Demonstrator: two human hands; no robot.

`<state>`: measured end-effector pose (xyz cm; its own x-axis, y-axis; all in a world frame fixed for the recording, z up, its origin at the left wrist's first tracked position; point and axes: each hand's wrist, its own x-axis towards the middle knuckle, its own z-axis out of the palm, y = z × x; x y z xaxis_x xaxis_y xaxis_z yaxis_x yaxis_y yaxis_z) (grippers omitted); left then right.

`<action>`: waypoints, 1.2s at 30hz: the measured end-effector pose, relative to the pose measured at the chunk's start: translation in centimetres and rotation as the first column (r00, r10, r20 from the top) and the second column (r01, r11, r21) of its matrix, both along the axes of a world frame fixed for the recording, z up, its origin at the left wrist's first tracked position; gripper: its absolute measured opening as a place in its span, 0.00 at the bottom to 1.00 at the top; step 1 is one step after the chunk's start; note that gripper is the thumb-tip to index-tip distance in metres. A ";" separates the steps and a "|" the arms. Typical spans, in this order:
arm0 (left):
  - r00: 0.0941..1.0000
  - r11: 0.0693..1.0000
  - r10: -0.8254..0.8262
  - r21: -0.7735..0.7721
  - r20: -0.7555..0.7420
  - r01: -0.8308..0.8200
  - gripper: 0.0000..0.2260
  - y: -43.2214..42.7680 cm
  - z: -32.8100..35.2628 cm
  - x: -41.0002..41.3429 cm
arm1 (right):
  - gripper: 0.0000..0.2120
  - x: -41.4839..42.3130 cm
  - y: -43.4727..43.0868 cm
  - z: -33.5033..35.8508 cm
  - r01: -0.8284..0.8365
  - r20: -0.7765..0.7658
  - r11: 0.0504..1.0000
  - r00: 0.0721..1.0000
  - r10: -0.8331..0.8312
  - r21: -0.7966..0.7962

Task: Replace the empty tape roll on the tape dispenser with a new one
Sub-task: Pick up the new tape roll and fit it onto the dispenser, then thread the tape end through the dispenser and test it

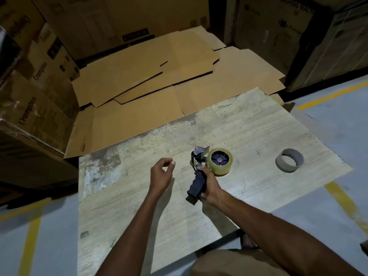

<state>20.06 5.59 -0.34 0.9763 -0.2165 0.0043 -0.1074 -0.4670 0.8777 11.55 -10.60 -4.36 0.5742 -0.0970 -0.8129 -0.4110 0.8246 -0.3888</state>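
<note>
Right hand (pixel 209 183) clamped round tape dispenser (pixel 199 174) handle, pinning it flat on table (pixel 139 206); we judge that steadies it for threading. New tape roll (pixel 220 161) already seated on hub, clear and full. Left hand (pixel 162 173) hovers just beside, fingers loosely curled, holding nothing; we reckon it's poised to pick tape end. Empty core (pixel 289 160) sits well apart to right, out of way. Flattened cardboard (pixel 149 76) beyond table, nothing blocking.
</note>
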 end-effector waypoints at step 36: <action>0.788 0.777 -0.486 0.601 0.378 0.190 0.15 -14.6 8.4 -11.3 | 0.41 -13.6 -15.5 11.1 -0.360 0.036 0.867 0.918 0.395 -0.345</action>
<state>8.75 -8.99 8.06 0.7257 -0.6440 0.2422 -0.6873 -0.6627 0.2973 -2.05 -26.08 6.70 0.6980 -0.1045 -0.7084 -0.6089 0.4341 -0.6639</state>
